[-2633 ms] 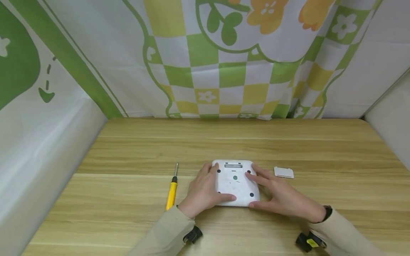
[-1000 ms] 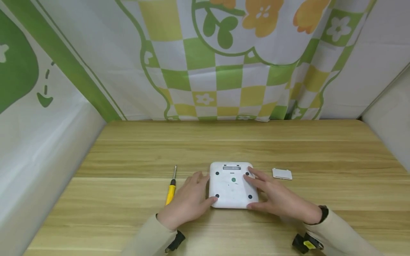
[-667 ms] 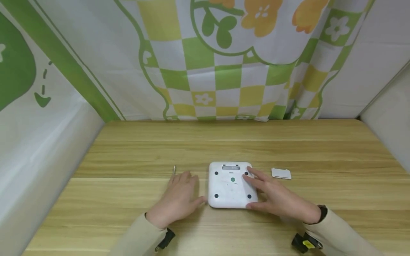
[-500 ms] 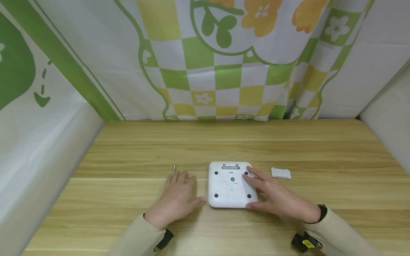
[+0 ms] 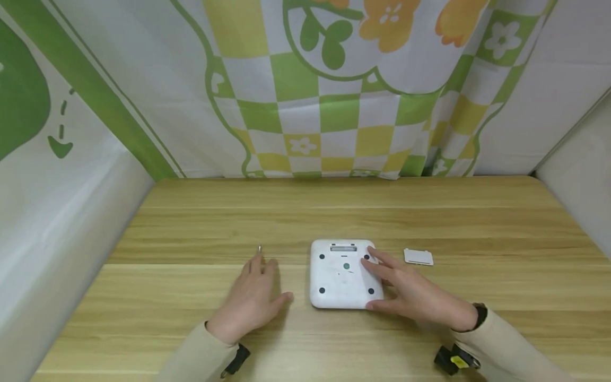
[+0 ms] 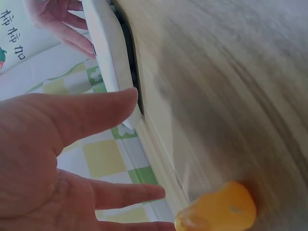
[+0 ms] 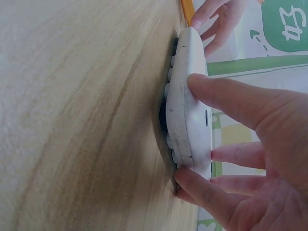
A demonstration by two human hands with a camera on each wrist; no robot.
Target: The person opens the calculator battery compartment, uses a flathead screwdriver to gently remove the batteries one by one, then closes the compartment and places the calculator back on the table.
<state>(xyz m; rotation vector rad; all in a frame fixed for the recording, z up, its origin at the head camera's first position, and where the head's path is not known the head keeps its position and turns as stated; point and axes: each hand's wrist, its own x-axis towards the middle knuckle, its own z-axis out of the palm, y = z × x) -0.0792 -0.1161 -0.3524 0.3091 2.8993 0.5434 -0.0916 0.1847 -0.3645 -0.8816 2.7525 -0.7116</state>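
A white calculator lies face down on the table, its keys showing underneath in the right wrist view and a battery slot uncovered near its far edge. My right hand grips its right side, thumb at the near corner and fingers along the edge and back. To the left, my left hand spreads over a screwdriver, of which only the metal tip shows in the head view. The yellow handle lies by the left fingertips in the left wrist view; those fingers are straight, and contact is hard to tell.
A small white battery cover lies right of the calculator, beyond the right hand. The wooden table ends at a patterned curtain behind, with a white side wall on the left.
My left hand has let go of the calculator's left side and moved left over the screwdriver, covering its handle. The right hand has kept its hold on the calculator.
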